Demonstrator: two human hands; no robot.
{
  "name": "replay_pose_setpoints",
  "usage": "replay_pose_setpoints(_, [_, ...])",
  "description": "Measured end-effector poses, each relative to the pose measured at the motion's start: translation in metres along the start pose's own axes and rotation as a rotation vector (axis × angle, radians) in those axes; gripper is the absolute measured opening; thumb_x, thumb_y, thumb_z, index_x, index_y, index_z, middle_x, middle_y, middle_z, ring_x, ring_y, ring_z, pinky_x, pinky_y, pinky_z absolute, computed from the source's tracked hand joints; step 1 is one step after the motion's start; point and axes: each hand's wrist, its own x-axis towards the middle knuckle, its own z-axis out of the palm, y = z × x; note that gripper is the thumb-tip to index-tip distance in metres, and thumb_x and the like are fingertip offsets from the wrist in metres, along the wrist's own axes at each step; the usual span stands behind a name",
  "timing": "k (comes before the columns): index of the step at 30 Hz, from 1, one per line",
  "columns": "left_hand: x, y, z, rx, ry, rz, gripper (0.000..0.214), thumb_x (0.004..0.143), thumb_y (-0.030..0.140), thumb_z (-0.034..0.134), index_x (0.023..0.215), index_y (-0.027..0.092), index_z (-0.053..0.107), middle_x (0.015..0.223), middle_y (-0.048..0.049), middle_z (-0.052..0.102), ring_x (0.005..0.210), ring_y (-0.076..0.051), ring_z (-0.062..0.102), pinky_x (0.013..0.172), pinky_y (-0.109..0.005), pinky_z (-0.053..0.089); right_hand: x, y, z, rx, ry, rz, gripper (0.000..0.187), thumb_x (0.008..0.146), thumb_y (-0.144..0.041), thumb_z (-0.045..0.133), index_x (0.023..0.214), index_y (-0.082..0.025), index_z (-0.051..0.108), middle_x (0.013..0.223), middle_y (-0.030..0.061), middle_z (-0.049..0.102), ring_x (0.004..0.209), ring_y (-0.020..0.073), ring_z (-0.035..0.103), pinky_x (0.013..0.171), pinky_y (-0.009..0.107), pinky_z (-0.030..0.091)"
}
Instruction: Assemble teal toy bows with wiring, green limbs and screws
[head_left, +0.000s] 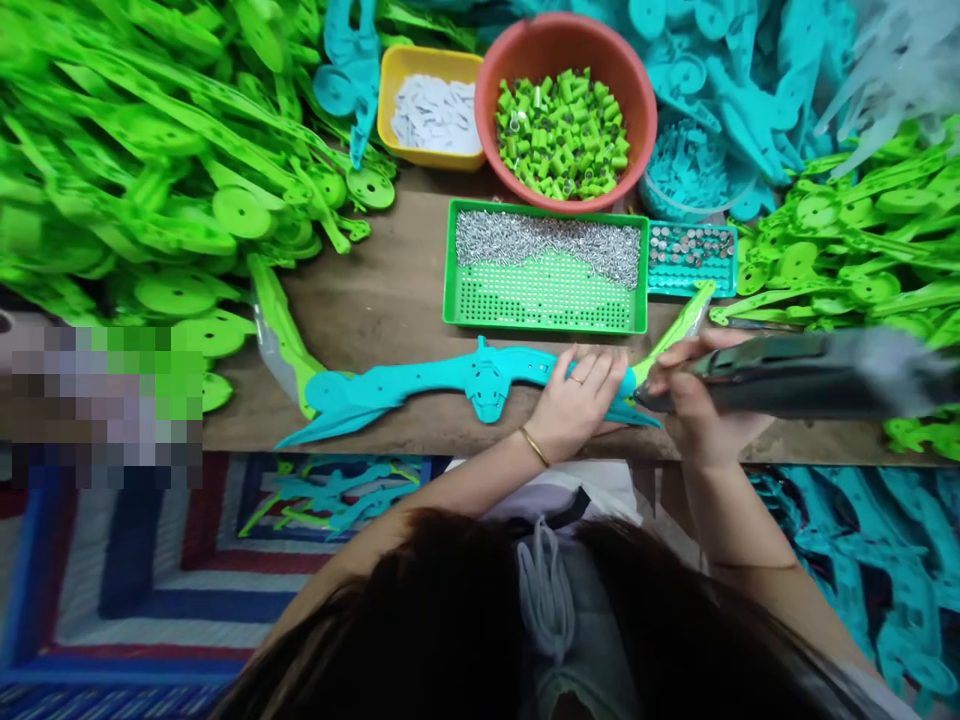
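Note:
A toy bow with a turquoise body (412, 382) and green limbs lies across the wooden table in front of me. The left green limb (281, 325) and the right green limb (682, 322) point away from me. My left hand (579, 402), closed over the body's right part, holds it against the table. My right hand (709, 420) is wrapped round a dark power screwdriver (795, 372), held nearly level. Its tip is at the joint of the body and the right limb, beside my left fingertips; whether it touches a screw is too small to tell.
Beyond the bow stands a green tray (545, 325) of small screws, beside a turquoise tray (726, 285) of round metal pieces. A red bowl (491, 130) of green parts and a yellow tub (435, 158) stand behind. Green parts (150, 150) pile up left and right.

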Motion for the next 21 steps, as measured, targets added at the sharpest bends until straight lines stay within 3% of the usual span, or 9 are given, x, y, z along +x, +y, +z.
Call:
replay_pose_setpoints(3, [-0.003,0.009,-0.007,0.047,-0.037,-0.017,0.071,0.089,0.052,0.06,0.144,0.009,0.044,0.142,-0.0217,0.053,0.133,-0.034,0.047,0.117,-0.057,0.028,0.034,0.001,0.02,0.102,0.145,-0.195,0.031,0.082,-0.036,0.07,0.112,-0.036,0.063,0.088,-0.0052,0.068,0.047,0.0075,0.053,0.044,0.024,0.049])
replay_pose_setpoints(6, [-0.002,0.02,-0.011,0.082,-0.046,-0.009,0.076,0.084,0.047,0.069,0.146,0.013,0.041,0.15,-0.0197,0.045,0.139,-0.038,0.039,0.118,-0.063,0.022,0.055,0.022,0.04,0.149,0.244,-0.232,0.022,0.083,-0.034,0.071,0.104,-0.034,0.064,0.085,-0.0066,0.067,0.047,0.0055,0.055,0.045,0.021,0.049])
replay_pose_setpoints(11, [0.002,0.025,-0.008,0.041,-0.098,0.033,0.071,0.083,0.043,0.071,0.145,0.019,0.044,0.147,-0.0145,0.051,0.129,-0.039,0.047,0.112,-0.061,0.031,0.052,0.054,0.051,0.07,0.201,-0.145,0.03,0.081,-0.045,0.07,0.101,-0.028,0.057,0.083,-0.0051,0.063,0.049,0.007,0.056,0.049,0.024,0.052])
replay_pose_setpoints(15, [0.002,0.021,-0.006,0.015,-0.086,0.019,0.069,0.084,0.043,0.07,0.145,0.022,0.044,0.145,-0.0131,0.052,0.127,-0.037,0.049,0.112,-0.057,0.031,0.048,0.056,0.049,0.044,0.2,-0.147,0.039,0.08,-0.055,0.067,0.106,-0.03,0.052,0.084,-0.0049,0.06,0.047,0.0062,0.052,0.046,0.024,0.049])
replay_pose_setpoints(21, [0.0,0.02,-0.005,-0.013,-0.056,0.031,0.066,0.083,0.045,0.07,0.142,0.021,0.048,0.143,-0.0136,0.053,0.126,-0.036,0.049,0.112,-0.056,0.031,0.047,0.053,0.049,0.064,0.133,-0.159,0.036,0.082,-0.05,0.067,0.109,-0.032,0.052,0.085,-0.0044,0.06,0.049,0.0071,0.053,0.047,0.025,0.049])
